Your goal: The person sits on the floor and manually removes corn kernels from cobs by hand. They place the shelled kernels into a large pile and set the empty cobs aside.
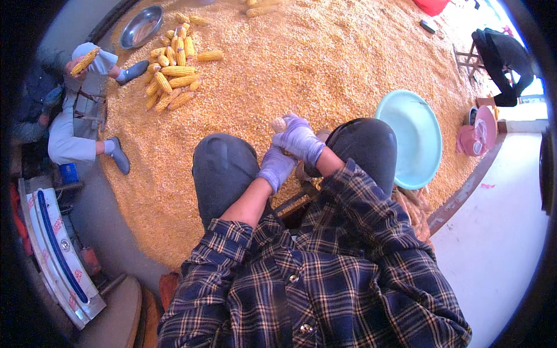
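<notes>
Between my knees, my left hand and my right hand, both in pale purple gloves, are closed together around a corn cob. The cob's pale tip sticks out past my right fingers; the rest of it is hidden by the gloves. Loose corn kernels cover the floor in a wide, thick layer before me. Whole yellow corn ears lie in a heap at the upper left, and more ears lie at the top edge.
Beside my right knee stands a light blue plastic basin. A metal bowl rests at the upper left. A seated person at the left holds a corn ear. A pink hat and a stool are at the right.
</notes>
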`<state>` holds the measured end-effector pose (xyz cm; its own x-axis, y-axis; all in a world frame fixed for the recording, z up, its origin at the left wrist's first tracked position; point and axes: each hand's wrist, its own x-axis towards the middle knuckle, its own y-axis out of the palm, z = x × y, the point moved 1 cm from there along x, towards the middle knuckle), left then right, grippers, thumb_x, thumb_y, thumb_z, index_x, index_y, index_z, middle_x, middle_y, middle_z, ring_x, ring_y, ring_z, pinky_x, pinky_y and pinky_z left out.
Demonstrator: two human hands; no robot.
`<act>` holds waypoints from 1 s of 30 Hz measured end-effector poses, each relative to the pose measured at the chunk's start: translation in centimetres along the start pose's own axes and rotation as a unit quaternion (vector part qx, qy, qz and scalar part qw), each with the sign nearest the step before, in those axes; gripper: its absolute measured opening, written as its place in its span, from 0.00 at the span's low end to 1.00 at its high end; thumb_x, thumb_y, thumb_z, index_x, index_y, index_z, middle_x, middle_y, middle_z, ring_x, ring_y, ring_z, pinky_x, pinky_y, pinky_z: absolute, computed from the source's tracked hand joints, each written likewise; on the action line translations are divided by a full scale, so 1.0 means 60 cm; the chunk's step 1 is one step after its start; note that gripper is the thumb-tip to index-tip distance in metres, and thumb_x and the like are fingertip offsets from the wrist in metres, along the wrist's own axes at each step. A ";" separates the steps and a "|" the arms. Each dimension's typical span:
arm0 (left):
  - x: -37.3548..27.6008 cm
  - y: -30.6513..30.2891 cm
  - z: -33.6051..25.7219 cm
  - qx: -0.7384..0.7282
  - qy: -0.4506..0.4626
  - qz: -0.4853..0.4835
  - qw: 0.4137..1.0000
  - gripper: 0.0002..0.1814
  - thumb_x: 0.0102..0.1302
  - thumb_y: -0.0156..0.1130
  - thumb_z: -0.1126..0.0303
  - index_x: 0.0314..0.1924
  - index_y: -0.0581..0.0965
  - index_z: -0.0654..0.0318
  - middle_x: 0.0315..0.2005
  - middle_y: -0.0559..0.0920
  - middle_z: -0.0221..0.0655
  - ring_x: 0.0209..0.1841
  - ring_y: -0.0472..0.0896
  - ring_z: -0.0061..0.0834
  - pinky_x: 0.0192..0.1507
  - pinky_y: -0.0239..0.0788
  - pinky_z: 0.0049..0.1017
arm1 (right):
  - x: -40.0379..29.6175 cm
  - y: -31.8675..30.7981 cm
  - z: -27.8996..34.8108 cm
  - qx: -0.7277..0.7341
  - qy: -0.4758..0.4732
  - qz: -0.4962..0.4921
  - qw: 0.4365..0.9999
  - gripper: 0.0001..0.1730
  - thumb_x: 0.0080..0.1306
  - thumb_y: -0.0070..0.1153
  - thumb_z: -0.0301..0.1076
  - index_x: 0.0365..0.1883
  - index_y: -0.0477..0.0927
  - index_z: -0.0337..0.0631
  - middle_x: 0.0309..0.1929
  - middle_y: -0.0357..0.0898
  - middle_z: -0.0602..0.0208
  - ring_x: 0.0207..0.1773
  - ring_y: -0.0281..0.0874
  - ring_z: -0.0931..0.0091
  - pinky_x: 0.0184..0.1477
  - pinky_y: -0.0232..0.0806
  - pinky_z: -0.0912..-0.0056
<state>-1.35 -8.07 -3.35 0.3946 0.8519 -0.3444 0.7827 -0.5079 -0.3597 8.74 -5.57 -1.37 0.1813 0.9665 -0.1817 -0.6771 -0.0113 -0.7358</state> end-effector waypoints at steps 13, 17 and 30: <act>0.010 -0.010 0.023 0.039 -0.099 0.023 0.994 0.28 0.43 0.68 0.67 0.45 0.70 0.68 0.37 0.80 0.43 0.42 0.79 0.35 0.45 0.69 0.30 | 0.004 -0.017 0.028 -0.051 -0.036 0.015 0.998 0.13 0.50 0.52 0.42 0.32 0.78 0.47 0.30 0.78 0.56 0.37 0.77 0.60 0.39 0.68 0.63; 0.021 -0.001 0.044 0.035 -0.085 0.054 0.994 0.25 0.47 0.68 0.70 0.45 0.68 0.68 0.28 0.79 0.34 0.24 0.75 0.23 0.25 0.69 0.26 | 0.043 -0.006 -0.038 0.008 0.001 0.065 0.998 0.13 0.51 0.52 0.40 0.31 0.76 0.42 0.26 0.77 0.53 0.30 0.77 0.59 0.33 0.68 0.57; 0.003 -0.032 -0.026 -0.069 -0.205 0.132 0.967 0.32 0.45 0.69 0.73 0.49 0.62 0.65 0.26 0.74 0.31 0.20 0.71 0.22 0.18 0.64 0.23 | 0.035 -0.008 -0.033 0.145 0.073 0.062 0.985 0.16 0.50 0.55 0.42 0.31 0.79 0.38 0.28 0.78 0.54 0.33 0.76 0.63 0.39 0.68 0.63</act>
<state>-2.01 -6.75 -1.35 0.3876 0.5586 -0.7333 0.7482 -0.6553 -0.1037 10.85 -4.05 -2.67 0.1707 0.9147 -0.3664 -0.8715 -0.0333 -0.4893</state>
